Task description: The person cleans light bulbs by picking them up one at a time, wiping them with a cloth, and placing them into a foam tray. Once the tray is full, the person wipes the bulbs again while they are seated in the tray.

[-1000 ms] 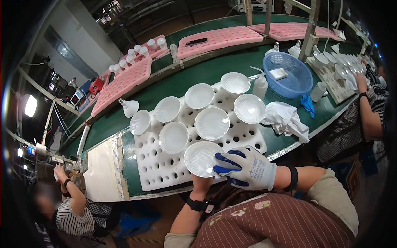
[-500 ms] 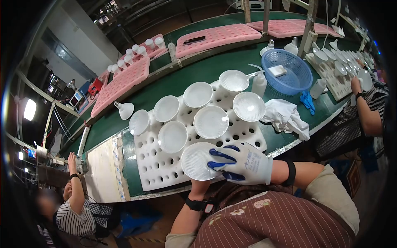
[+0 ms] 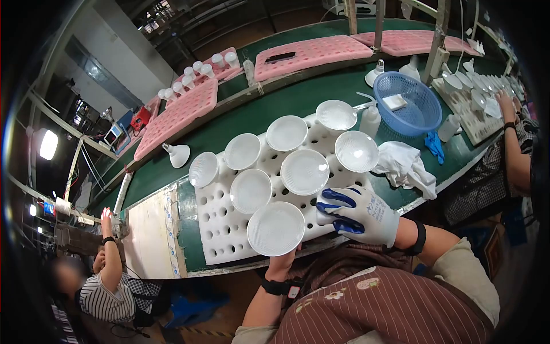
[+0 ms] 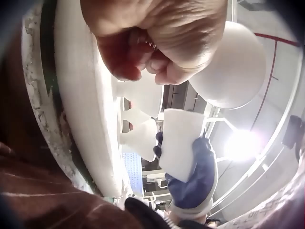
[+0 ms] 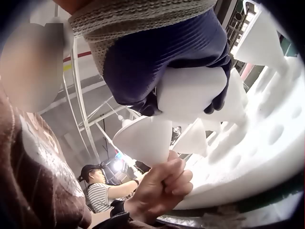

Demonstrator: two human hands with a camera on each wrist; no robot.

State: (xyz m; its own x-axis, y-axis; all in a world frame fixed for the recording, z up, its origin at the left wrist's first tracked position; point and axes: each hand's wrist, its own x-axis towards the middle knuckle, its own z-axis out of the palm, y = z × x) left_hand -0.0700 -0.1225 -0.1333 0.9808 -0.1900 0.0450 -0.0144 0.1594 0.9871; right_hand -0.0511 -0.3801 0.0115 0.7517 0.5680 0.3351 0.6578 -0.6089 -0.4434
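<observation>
My bare left hand (image 3: 282,265) grips a white reflector bulb (image 3: 276,228) from below, with its broad textured face turned up. The left wrist view has the curled fingers (image 4: 174,71) around its narrow end, which is hidden. Just right of the bulb's rim, my gloved right hand (image 3: 364,215) holds a plain white block (image 4: 181,143) between thumb and fingers. In the right wrist view that block (image 5: 190,90) sits under the blue-coated palm, apart from the bulb (image 5: 147,140). Several similar bulbs (image 3: 305,172) stand face up in a white foam tray (image 3: 217,232) beyond my hands.
Right of the tray are a white squeeze bottle (image 3: 370,120), a crumpled white cloth (image 3: 405,166) and a blue basket (image 3: 409,117). One bulb (image 3: 176,155) lies at the back left. Pink trays (image 3: 312,56) line the far side. Other people work at both ends.
My right hand has slid off the bulb's face to the right, taking the white block with it. The left hand still holds the bulb, its whole face now uncovered.
</observation>
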